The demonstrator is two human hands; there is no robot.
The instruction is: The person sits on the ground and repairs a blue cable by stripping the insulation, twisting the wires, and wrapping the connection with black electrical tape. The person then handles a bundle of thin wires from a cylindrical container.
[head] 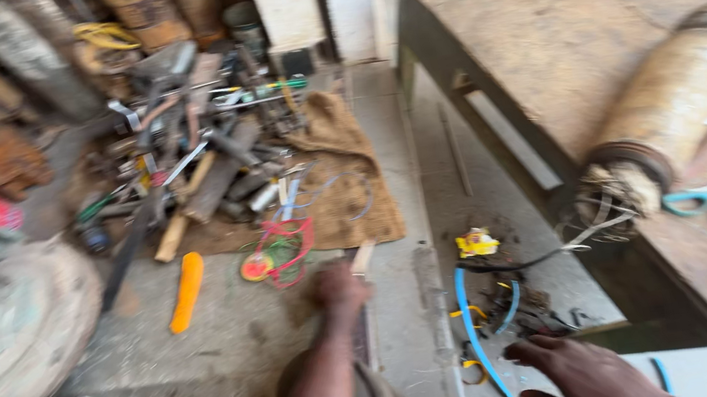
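Gripping flat wooden stick (362,257), left hand (338,288); rough concrete floor (212,375).

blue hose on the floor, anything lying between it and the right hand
Nothing visible. The right hand hovers just right of the blue hose, bare concrete floor between them. The tangle of wire scraps lies further up, past the fingers.

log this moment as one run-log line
left hand: on wooden stick | right hand: open, near blue tube | floor: tool pile

bright daylight, heavy motion blur
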